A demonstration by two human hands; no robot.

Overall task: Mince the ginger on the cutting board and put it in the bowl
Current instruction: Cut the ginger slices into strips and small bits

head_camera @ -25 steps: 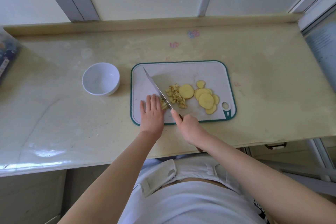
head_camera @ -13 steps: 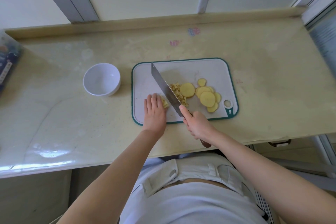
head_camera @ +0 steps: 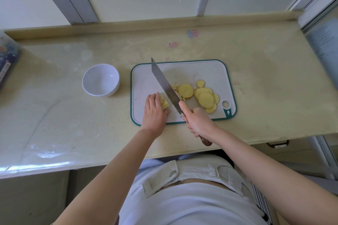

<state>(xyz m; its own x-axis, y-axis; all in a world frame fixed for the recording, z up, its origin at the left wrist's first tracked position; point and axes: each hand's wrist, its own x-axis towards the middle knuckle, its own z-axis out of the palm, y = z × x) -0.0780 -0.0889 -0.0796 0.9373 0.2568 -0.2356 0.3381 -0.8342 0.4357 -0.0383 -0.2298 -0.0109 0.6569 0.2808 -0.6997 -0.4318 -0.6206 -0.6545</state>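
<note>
A white cutting board (head_camera: 210,68) with a green rim lies on the counter. Round yellow ginger slices (head_camera: 205,99) lie on its right half, and chopped ginger bits (head_camera: 176,87) sit beside the blade. My right hand (head_camera: 198,121) grips the brown handle of a cleaver (head_camera: 164,85), forefinger along the blade's spine; the blade slants up and left over the board. My left hand (head_camera: 154,112) holds down a small stack of ginger strips (head_camera: 164,104) with curled fingers, just left of the blade. An empty white bowl (head_camera: 100,79) stands left of the board.
The beige counter (head_camera: 265,87) has a raised back ledge and a front edge close to my body. A blue packet (head_camera: 7,60) lies at the far left edge. A window frame rises behind the counter.
The cleaver blade has lifted and turned more upright over the board. My left hand has curled its fingers on the ginger strips. The camera has shifted slightly.
</note>
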